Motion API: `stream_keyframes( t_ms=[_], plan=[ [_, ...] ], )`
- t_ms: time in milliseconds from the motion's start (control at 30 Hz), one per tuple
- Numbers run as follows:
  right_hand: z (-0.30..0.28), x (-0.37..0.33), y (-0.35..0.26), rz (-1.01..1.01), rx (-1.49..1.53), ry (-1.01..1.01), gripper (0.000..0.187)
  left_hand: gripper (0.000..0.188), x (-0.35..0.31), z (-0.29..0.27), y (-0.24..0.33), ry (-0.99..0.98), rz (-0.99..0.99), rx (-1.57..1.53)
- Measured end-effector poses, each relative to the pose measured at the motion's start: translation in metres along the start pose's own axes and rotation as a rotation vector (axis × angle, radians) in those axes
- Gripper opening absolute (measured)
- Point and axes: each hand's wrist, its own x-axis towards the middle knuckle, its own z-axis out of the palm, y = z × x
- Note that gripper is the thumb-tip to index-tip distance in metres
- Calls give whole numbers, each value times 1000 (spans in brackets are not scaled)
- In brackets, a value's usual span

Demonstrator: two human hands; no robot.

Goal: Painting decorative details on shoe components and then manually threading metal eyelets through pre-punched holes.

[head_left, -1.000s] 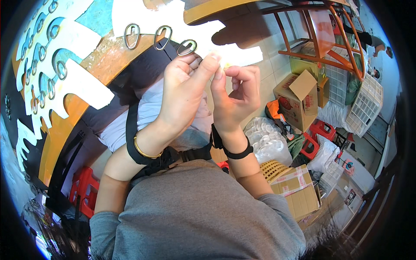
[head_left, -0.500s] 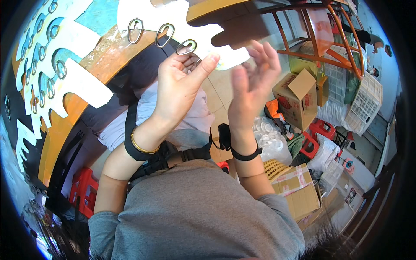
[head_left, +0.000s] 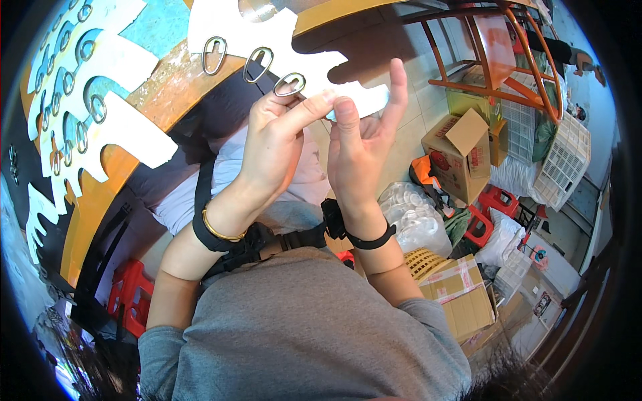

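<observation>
Item: our left hand, raised over the lap, fingers curled, thumb and forefinger stretched toward the right hand; the tips pinch something small and pale that we cannot make out.

Item: our right hand, palm turned to the left hand, forefinger straight up, thumb meeting the left fingertips; mostly spread, whether it grips anything we cannot tell.

Item: paper sheet, white, cut into tongues, lying across the table and running past its near edge toward the hands. A tongue end lies just behind the fingertips.

Item: metal rings, oval, one per tongue. Three sit along the near edge, the nearest ring just above the left fingers. More rings line the tongues at the table's left edge.

Progress, as we judge it: most tongues in view already carry a ring; the work sits at the right end of the row, at the tongue by the fingertips. How many remain we cannot tell.

Room: the hands are just beside the table's near edge, with open space below them over the lap. To the right, cardboard boxes, an orange frame, a bag of clear pieces and a white crate stand on the floor, well apart from the hands.
</observation>
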Motion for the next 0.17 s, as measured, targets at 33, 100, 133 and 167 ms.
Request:
stream_keyframes(
  t_ms=[33,100,133,167],
  plan=[
    [0,-1,-1,7,-35,17,67,11,1,-1,0,0,0,1],
    [0,-3,-2,13,-69,32,67,13,2,-3,1,-16,-25,-34],
    [2,-4,-3,23,-70,31,69,14,1,-4,1,-11,-39,-39],
    [3,-4,-5,30,-74,32,71,16,1,-4,0,-9,-53,-46]
  ],
)
